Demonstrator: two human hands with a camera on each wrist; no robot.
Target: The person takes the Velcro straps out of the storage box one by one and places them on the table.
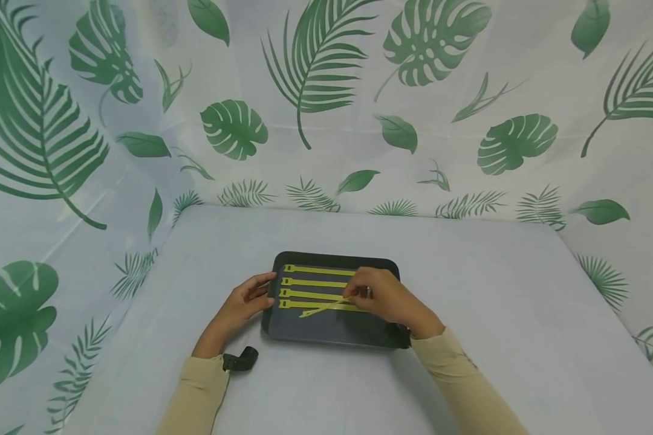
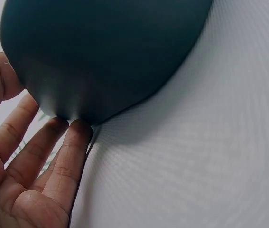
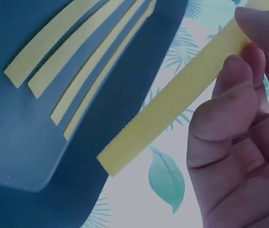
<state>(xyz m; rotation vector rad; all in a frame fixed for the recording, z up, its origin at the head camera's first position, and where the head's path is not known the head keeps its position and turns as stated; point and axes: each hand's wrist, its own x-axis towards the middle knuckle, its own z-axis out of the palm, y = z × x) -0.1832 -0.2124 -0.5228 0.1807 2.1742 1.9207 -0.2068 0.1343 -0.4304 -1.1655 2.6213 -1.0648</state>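
Observation:
A dark rectangular tray (image 1: 326,331) lies on the white table, with several yellow hook-and-loop cable ties (image 1: 318,283) laid across it in near-parallel rows, slotted heads to the left. Another yellow cable tie (image 3: 167,107) is pinched between the thumb and fingers of my right hand (image 1: 381,293), above the tray's right half. Its slotted head slants down to the left over the nearest row. At the tray's left end, my left hand (image 1: 245,305) touches the outer wall with extended fingers. Fingertips (image 2: 79,128) press on that wall in the left wrist view.
A black wrist-worn device (image 1: 242,360) sticks out beside the left sleeve. Pale table surface (image 1: 223,241) surrounds the tray. Leaf-printed white sheeting (image 1: 348,145) rises behind the table and along both sides.

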